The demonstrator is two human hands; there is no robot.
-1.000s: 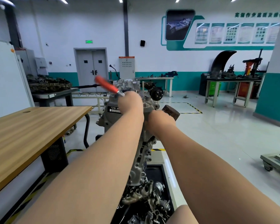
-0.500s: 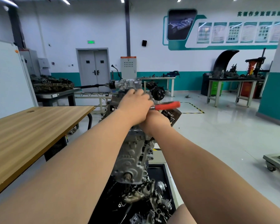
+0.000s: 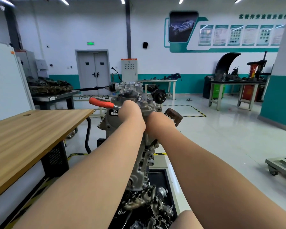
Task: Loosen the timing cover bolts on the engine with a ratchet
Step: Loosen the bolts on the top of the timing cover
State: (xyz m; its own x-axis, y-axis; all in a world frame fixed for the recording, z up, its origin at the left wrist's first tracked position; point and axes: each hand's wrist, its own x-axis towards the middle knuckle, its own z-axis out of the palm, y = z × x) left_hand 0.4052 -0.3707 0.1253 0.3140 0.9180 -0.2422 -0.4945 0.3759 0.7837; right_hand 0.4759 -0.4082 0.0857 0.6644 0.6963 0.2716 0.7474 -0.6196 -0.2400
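Observation:
A grey engine [image 3: 144, 156] stands upright on a stand in the middle of the view, with a barcode label [image 3: 113, 112] on its timing cover. My left hand [image 3: 132, 113] grips the ratchet near its head on top of the engine. The ratchet's red handle [image 3: 101, 102] sticks out to the left, tilted slightly up. My right hand [image 3: 160, 124] rests against the engine's upper right side, next to a brown oil filter [image 3: 174, 115]. Its fingers are hidden behind the hand. Both hands cover the ratchet head and the bolt.
A wooden table [image 3: 31, 133] stands close on the left. A black tray [image 3: 160, 179] under the engine holds several loose metal parts. A low wheeled cart [image 3: 281, 164] is on the floor at right, and workbenches [image 3: 234, 83] line the back wall.
The red handle pointed up-left a second ago, swung over to the right, and now points left again. Both hands stayed on top of the engine.

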